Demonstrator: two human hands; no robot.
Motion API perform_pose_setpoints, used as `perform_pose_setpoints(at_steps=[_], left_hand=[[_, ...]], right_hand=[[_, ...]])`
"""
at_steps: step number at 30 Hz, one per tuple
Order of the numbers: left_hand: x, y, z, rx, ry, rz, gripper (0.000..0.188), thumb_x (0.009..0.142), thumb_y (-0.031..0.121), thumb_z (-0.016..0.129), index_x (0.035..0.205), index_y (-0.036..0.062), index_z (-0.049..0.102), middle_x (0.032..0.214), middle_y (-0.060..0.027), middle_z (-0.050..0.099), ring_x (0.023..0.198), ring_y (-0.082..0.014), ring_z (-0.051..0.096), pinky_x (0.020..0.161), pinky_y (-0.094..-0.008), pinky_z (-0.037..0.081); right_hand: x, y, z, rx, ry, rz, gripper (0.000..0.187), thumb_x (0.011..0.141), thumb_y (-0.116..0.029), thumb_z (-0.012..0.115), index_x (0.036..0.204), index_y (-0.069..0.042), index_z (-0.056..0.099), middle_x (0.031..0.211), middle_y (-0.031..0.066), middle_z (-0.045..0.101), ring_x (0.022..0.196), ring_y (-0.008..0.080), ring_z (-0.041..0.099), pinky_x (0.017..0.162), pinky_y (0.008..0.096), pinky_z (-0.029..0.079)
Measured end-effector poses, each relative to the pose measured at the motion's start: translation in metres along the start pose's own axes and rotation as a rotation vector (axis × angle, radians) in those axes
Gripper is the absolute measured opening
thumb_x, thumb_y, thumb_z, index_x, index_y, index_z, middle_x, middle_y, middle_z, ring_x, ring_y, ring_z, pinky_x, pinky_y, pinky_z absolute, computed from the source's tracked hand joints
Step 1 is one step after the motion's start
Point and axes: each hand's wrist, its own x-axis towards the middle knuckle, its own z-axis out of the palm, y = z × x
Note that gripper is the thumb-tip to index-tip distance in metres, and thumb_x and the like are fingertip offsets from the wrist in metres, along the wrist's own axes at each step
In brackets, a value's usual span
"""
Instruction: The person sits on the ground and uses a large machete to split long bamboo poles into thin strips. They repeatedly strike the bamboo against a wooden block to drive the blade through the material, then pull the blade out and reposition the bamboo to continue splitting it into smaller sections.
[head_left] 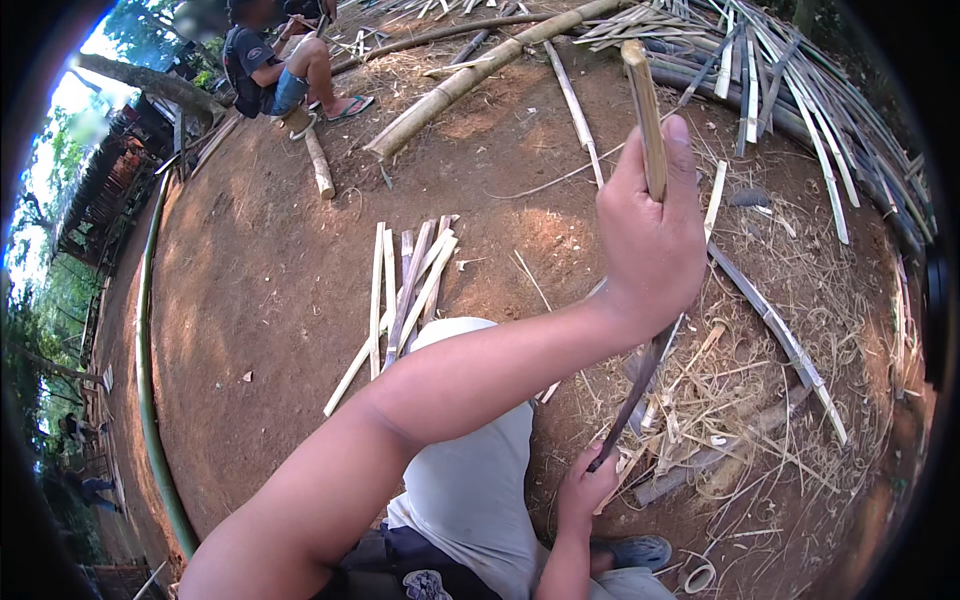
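My left forearm crosses from the lower left, and my left hand [655, 235] is closed round a bamboo strip [648, 115]. The strip stands nearly upright, its blunt end pointing up and away; its lower part is hidden behind the hand and wrist. Lower down, beside my right knee, my right hand [583, 490] grips a knife with a dark, slightly curved blade [637, 395]. The blade slants up toward my left wrist, where its tip is hidden. Whether blade and strip touch I cannot tell. The knife's handle is mostly covered by my fingers.
Split bamboo strips [405, 290] lie in a small pile ahead of my knee. Shavings [740, 430] and a short log [720, 455] cover the ground at right. Further off are a bamboo pole [490, 75], a large strip heap [800, 110] and a seated person [275, 70].
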Motion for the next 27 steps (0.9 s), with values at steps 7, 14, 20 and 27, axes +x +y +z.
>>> perform_pose_setpoints(at_steps=[7,14,20,27], left_hand=[[0.018,-0.019,-0.020,-0.007,0.021,-0.012,0.045,0.104,0.045,0.046,0.075,0.0102,0.044,0.052,0.0029,0.038,0.040,-0.0070,0.037,0.036,-0.0248,0.031],[-0.003,-0.004,-0.005,-0.052,-0.055,-0.076,0.045,0.103,0.044,0.049,0.076,0.0080,0.043,0.052,0.0006,0.037,0.040,-0.0079,0.037,0.038,-0.0242,0.032],[-0.003,0.003,-0.012,-0.007,-0.096,-0.066,0.049,0.104,0.045,0.045,0.069,0.0105,0.045,0.053,0.0037,0.043,0.044,-0.0035,0.040,0.042,-0.0217,0.031],[-0.001,0.008,-0.003,-0.085,-0.084,-0.119,0.039,0.104,0.035,0.049,0.078,0.0065,0.041,0.055,-0.0014,0.037,0.040,-0.0098,0.036,0.038,-0.0261,0.031]], right_hand=[[0.000,0.005,-0.003,-0.042,-0.041,-0.008,0.018,0.094,-0.015,0.055,0.087,0.002,0.056,0.063,0.0219,0.058,0.059,0.0412,0.061,0.055,0.0473,0.046],[0.005,0.044,0.008,-0.119,0.007,0.150,0.021,0.094,-0.017,0.053,0.088,0.003,0.057,0.068,0.0259,0.061,0.067,0.0449,0.064,0.058,0.0513,0.048],[-0.003,-0.009,-0.011,-0.088,0.023,0.002,0.020,0.093,-0.016,0.055,0.088,0.004,0.057,0.068,0.0258,0.061,0.067,0.0457,0.064,0.059,0.0513,0.049],[0.011,0.064,0.010,-0.121,-0.004,0.234,0.026,0.092,-0.021,0.057,0.085,0.004,0.057,0.065,0.0242,0.061,0.063,0.0458,0.063,0.059,0.0531,0.049]])
